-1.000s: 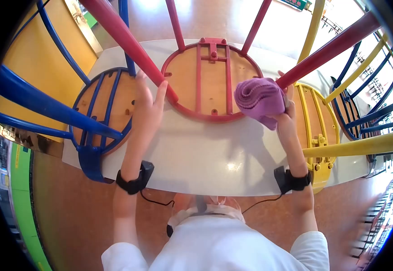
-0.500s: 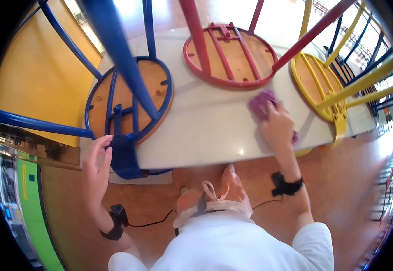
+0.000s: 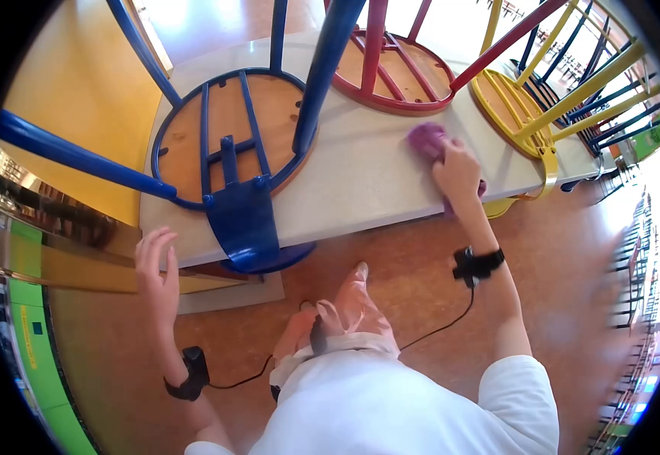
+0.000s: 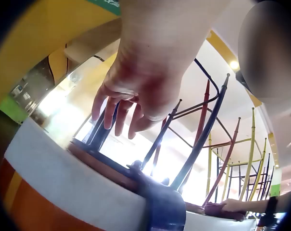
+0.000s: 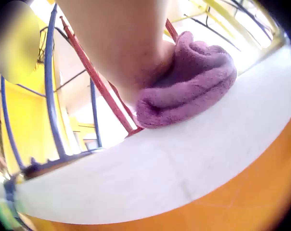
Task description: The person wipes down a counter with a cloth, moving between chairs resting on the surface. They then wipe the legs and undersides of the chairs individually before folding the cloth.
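Purp cloth (image 5: 191, 96), wht tabletop (image 3: 352, 174)

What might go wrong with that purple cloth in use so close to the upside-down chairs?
The right hand holds the cloth on the table near the red chair, so a wide sweep could perhaps nudge it. The blue chair has its backrest hanging over the table's edge, so the person's body or left hand might knock it.

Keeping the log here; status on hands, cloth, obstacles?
Right hand holds purple cloth on table. Left hand empty, fingers loose. Upturned red chair just beyond.
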The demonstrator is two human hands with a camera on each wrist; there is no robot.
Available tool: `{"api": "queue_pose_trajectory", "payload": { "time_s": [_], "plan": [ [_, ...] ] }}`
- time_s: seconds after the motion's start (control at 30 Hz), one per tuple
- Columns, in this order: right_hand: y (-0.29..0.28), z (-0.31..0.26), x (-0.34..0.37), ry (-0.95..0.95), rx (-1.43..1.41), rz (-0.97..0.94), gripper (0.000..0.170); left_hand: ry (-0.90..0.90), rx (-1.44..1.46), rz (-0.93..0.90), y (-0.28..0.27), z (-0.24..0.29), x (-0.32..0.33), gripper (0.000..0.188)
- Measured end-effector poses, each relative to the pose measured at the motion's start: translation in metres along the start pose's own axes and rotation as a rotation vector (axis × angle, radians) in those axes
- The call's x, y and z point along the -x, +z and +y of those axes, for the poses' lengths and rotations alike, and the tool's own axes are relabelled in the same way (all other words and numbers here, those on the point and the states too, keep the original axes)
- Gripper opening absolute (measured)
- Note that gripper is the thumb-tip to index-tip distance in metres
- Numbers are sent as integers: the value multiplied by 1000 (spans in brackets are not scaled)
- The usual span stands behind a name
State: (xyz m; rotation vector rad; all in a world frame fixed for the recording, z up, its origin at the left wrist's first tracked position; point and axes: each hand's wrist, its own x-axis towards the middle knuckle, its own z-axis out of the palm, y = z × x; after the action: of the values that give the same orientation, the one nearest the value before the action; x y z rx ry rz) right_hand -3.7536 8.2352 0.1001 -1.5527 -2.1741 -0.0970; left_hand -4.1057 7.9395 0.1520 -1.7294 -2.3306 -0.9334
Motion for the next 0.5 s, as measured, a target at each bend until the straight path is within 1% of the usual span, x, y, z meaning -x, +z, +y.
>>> {"api": "queue_pose_trajectory", "payload": {
  "time_s": [0.03, 0.07, 0.13, 0.17, 0.2, 0.23, 0.27, 0.3, 0.33, 0.37, 0.4, 0.43, 0.47, 0.5],
  "plan": [
    [14, 11, -9, 67, 105, 100, 29, -11, 22, -9, -1, 0, 3, 16],
    [15, 2, -14, 65, 111, 104, 29, -10, 28, -6, 0, 0, 3, 16],
    [22, -39, -19, -19, 101, -63, 20, 110, 56, -32, 5, 4, -10, 16],
    [33, -64, -11, -146, 27, -27, 18, 115, 60, -27, 10, 7, -22, 16],
    [42, -92, 1, -313, 123, 56, 19, 223, 77, 47, 19, 10, -37, 16],
    [42, -120, 18, -391, 130, 95, 28, 331, 93, 120, 28, 12, -51, 16],
    [37, -141, 31, -461, 137, -20, 37, 337, 98, 122, 38, 11, -64, 16],
    [30, -137, 33, -454, 141, -14, 37, 355, 73, 175, 49, 8, -78, 18],
    [23, -128, 34, -460, 2, -21, 35, 374, 48, 226, 60, 4, -86, 19],
    [17, -117, 33, -467, -137, -26, 35, 383, 52, 226, 71, 0, -90, 19],
    [12, -108, 27, -432, -125, -39, 40, 347, 31, 264, 83, -4, -94, 22],
    [10, -102, 20, -432, -116, -34, 40, 308, 12, 302, 93, -8, -96, 25],
    [11, -97, 12, -399, -85, -102, 40, 278, 68, 250, 99, -12, -95, 28],
    [13, -96, 2, -366, -55, -168, 39, 280, 76, 257, 103, -16, -95, 28]
  ]
}}
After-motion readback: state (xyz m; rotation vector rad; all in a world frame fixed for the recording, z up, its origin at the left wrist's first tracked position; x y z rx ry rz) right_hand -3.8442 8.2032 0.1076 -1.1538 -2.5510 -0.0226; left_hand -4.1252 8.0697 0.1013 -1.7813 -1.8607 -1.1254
